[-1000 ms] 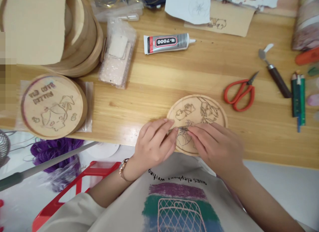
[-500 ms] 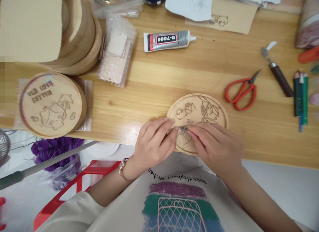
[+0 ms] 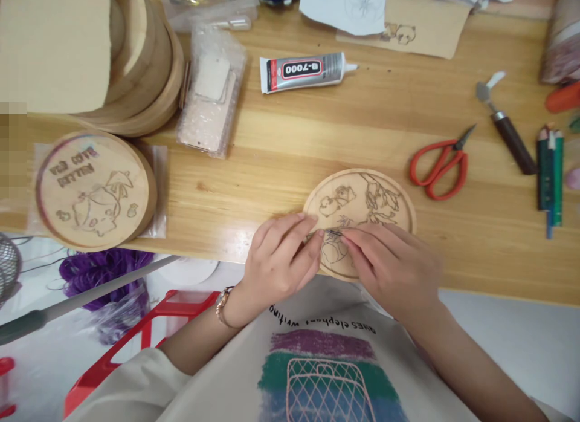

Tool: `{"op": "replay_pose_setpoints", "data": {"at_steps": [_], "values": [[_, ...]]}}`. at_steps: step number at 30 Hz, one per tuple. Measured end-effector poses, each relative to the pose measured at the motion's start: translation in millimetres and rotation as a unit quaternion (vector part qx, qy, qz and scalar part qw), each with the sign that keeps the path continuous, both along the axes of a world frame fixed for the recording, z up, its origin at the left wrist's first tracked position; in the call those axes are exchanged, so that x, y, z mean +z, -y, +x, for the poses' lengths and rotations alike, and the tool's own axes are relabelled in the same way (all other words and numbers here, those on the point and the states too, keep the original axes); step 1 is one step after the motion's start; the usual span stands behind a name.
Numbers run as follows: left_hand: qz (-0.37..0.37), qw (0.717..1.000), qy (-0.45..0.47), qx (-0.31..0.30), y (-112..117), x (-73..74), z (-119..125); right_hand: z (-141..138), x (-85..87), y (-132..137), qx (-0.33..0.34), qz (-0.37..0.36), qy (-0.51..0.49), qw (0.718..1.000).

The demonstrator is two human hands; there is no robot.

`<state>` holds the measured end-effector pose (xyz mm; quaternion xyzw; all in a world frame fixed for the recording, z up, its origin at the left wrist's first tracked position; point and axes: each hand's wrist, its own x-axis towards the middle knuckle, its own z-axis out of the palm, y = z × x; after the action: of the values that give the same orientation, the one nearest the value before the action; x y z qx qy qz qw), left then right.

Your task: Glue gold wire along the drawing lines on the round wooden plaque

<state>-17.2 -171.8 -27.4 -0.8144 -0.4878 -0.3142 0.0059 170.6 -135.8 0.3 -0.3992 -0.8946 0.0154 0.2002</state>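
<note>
A round wooden plaque [image 3: 357, 183] with a raised rim lies at the table's front edge, its face covered in thin dark outlines of pandas and leafy stems. My left hand [image 3: 283, 253] rests over its left side, thumb and fingertips pinched together; what lies between them is too small to make out. From the right, my right hand [image 3: 392, 262] leans on the plaque, closed around slim dark tweezers [image 3: 334, 232]. Only their narrow tips show, pointing at my left thumb; the fingers hide the rest.
Red-handled scissors [image 3: 438, 168], a dark-handled palette knife [image 3: 512, 141] and pencils [image 3: 550, 177] lie to the right. A B-7000 glue tube [image 3: 303, 72] lies beyond. On the left are another drawn plaque [image 3: 97, 192], bagged pieces [image 3: 211, 101] and stacked wooden rounds [image 3: 158, 65].
Both hands and the plaque stay almost in place. The whole view has shifted very slightly; no object has been picked up or let go.
</note>
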Motion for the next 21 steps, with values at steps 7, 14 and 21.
{"op": "replay_pose_setpoints", "data": {"at_steps": [7, 14, 21], "values": [[0.006, 1.0, 0.006, 0.005, 0.1, -1.1, 0.1, 1.0, 0.9, 0.8, -0.004, 0.0, 0.006, 1.0], [0.009, 1.0, 0.006, 0.01, 0.9, -1.7, -0.4, 4.6, 1.9, 0.3, -0.008, 0.018, -0.002, 1.0], [0.004, 1.0, 0.023, 0.011, 2.2, -2.7, -1.3, 3.7, 1.2, -0.8, 0.0, 0.008, -0.003, 1.0]]}}
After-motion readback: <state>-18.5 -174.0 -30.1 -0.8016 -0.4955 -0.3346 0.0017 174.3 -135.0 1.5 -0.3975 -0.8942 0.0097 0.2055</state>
